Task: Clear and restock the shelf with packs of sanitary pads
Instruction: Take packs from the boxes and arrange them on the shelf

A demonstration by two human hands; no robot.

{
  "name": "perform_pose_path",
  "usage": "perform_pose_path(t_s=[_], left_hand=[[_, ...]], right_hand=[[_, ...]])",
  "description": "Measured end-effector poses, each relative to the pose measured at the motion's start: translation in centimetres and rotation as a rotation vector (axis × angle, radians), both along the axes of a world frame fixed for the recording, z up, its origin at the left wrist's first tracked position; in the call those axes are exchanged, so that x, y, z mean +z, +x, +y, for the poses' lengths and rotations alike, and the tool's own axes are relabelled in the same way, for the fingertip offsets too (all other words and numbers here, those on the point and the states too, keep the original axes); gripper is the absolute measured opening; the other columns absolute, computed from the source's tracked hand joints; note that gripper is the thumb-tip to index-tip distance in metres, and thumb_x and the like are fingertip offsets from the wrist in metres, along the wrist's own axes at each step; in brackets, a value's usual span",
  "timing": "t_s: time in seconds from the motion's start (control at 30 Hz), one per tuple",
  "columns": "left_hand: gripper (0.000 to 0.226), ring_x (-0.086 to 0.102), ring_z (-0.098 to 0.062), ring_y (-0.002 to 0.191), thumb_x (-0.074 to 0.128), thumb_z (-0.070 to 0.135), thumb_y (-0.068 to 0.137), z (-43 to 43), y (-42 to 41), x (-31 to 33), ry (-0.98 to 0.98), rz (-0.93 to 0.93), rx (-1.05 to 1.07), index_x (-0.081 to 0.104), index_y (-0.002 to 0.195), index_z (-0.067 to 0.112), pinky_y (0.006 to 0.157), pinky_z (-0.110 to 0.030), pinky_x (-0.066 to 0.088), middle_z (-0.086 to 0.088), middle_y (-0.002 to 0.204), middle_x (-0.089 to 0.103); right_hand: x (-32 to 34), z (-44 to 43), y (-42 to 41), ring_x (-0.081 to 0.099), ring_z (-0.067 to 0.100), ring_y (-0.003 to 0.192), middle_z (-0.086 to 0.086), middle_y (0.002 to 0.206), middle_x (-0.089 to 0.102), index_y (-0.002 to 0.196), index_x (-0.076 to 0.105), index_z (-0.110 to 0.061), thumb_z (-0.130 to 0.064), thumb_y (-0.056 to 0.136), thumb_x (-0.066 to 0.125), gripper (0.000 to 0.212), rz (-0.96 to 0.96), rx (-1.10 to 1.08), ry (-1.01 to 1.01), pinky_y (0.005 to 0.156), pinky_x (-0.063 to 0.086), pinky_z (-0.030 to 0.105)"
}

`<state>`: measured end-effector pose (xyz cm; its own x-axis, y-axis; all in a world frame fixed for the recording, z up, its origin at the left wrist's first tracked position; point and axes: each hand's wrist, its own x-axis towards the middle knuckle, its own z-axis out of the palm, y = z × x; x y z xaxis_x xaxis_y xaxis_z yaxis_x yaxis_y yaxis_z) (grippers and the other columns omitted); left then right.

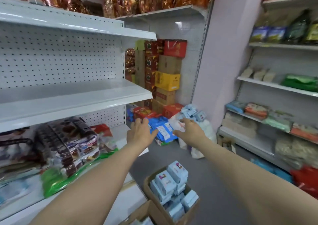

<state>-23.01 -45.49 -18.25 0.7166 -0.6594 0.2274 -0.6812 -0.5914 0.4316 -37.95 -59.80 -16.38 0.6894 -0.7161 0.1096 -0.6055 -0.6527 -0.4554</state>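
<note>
1. Bare middle shelf [72,102]: open along its front, roofed by upper shelf [68,23].
2. Lower shelf crowded with wrapped goods [68,143].
3. Grey floor [220,173] free between units, apart from cardboard box [149,188].
4. Far end blocked by stacked cartons [165,80] and heaped packs [163,130].

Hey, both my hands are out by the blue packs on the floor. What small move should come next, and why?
Probably close the left hand and the right hand round the blue packs between them and lift. Both hands look open and flank the pile, and the middle shelf shows no stock on it.
</note>
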Motion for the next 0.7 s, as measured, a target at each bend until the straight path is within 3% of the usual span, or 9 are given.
perform_pose_path(t_s=[0.37,0.53,0.7], left_hand=[[0.066,0.039,-0.038,0.134,0.050,0.057,0.096,-21.0,5.5,-5.0,0.118,0.154,-0.044,0.042,0.143,0.012,0.104,-0.043,0.038,-0.019,0.148,0.039],[0.061,0.046,-0.035,0.130,0.053,0.053,0.096,-28.5,7.2,-10.7,0.155,0.273,0.027,0.047,0.138,0.010,0.103,-0.044,0.043,-0.016,0.142,0.046],[0.073,0.046,-0.037,0.130,0.049,0.067,0.092,-33.3,8.0,-18.5,0.238,0.460,0.224,0.048,0.139,0.010,0.105,-0.048,0.043,-0.018,0.142,0.048]], right_hand=[[-4.0,-19.8,4.4,0.049,0.031,0.130,0.015,0.146,0.046,0.148,0.041,-0.014,-0.050,0.094,0.062,0.068,0.097,-0.086,0.106,0.100,0.040,0.034],[-10.8,-28.9,7.3,0.053,0.030,0.126,0.014,0.136,0.055,0.144,0.045,-0.011,-0.047,0.093,0.064,0.066,0.141,-0.042,0.203,0.098,0.043,0.034],[-19.6,-36.7,9.5,0.047,0.027,0.136,0.011,0.148,0.050,0.146,0.047,-0.010,-0.048,0.095,0.063,0.066,0.282,0.039,0.377,0.107,0.036,0.030]])
